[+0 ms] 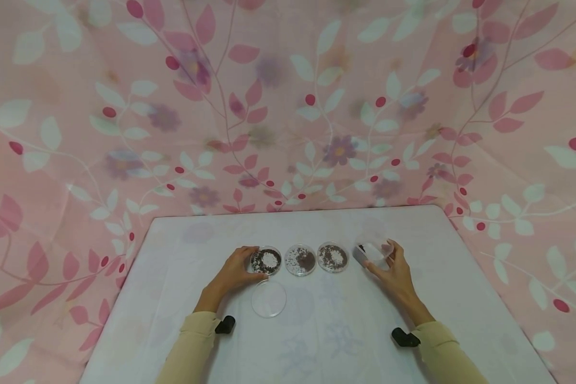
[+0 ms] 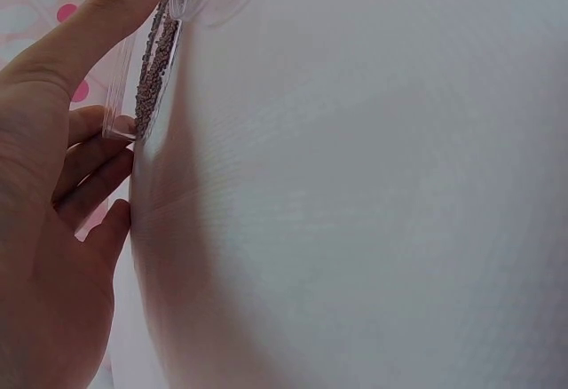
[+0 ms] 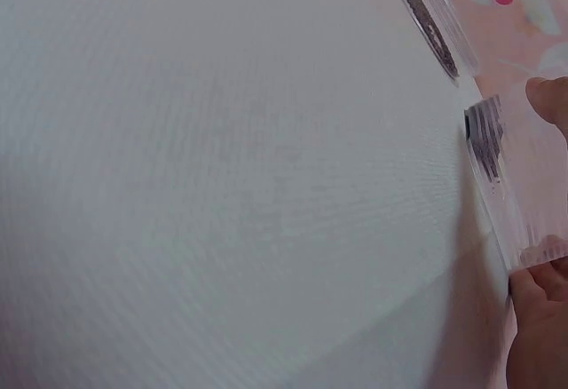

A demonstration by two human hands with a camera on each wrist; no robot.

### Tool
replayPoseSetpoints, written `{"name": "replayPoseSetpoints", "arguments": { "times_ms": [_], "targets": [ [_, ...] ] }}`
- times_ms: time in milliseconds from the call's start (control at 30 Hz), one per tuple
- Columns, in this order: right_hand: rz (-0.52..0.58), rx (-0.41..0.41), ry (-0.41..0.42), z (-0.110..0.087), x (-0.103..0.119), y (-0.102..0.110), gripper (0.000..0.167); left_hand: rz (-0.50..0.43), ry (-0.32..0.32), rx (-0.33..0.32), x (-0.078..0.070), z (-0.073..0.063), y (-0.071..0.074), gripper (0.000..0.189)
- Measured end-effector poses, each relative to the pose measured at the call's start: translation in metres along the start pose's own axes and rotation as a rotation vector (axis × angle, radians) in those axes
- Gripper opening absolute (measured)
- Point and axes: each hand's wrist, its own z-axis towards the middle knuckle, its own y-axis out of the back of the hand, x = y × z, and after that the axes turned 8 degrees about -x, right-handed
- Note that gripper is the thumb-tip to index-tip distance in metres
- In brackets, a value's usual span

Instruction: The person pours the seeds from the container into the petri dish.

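My left hand (image 1: 237, 268) holds a round clear petri dish (image 1: 266, 261) by its left side, thumb at the near edge and fingers at the far edge. Dark granules with white bits in the middle fill this dish. In the left wrist view the granules (image 2: 155, 78) show through its wall. On the right, my right hand (image 1: 394, 271) grips a clear plastic container (image 1: 375, 255) between thumb and fingers. Its ribbed wall and something dark inside (image 3: 486, 136) appear in the right wrist view; what the dark stuff is I cannot tell.
Two more petri dishes, a middle one (image 1: 300, 260) and a right one (image 1: 333, 257), stand in a row between the hands with dark and white bits. A clear round lid (image 1: 269, 298) lies in front of the left dish. White cloth covers the table (image 1: 326, 341); floral curtains (image 1: 288, 106) surround it.
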Motion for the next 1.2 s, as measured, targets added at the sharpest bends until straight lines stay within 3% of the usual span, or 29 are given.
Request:
{"name": "replayPoseSetpoints", "arguments": {
  "times_ms": [633,900,1200],
  "targets": [
    [0.0,0.028,-0.021,0.001,0.006,0.005,0.108,-0.011,-0.004,0.004,0.002,0.0,0.0,0.091],
    [-0.054,-0.04,0.098,0.005,0.007,0.008,0.106,0.005,-0.007,0.002,0.004,0.001,-0.001,0.091],
    [-0.119,-0.113,0.268,0.018,0.029,0.003,0.099,0.001,0.014,0.014,0.002,0.0,0.0,0.091]
  ]
}}
